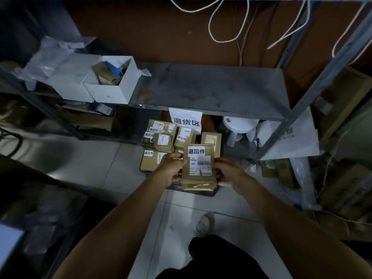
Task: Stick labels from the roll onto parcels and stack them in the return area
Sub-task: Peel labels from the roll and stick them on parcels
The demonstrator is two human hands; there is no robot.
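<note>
Both hands hold one brown parcel (198,168) over the floor (112,164), in front of the lower shelf opening. Left hand (171,168) grips the parcel's left edge, fingers curled round it near the top. Right hand (228,173) grips the right edge, thumb on the front face by the barcode, fingers wrapped behind. Parcel is upright, tilted slightly away, front face to the camera. White label (196,151) with black characters is stuck at its top edge; a shipping label (201,166) with barcode sits just below, touching it.

Behind and below the held parcel, a stack (167,137) of brown parcels sits on the floor under the grey shelf (211,89), most showing the same white label. They stand on a dark mat (209,193) whose near edge shows under the held parcel. A white sign (186,119) with black characters hangs from the shelf's front edge, right above the stack.

White open box (112,83) sits at the shelf's left end. White stool (239,125) stands under the shelf's right end, beside the stack. White cables (227,21) hang along the back wall. A shoe (204,224) is on the floor tiles near the bottom.
</note>
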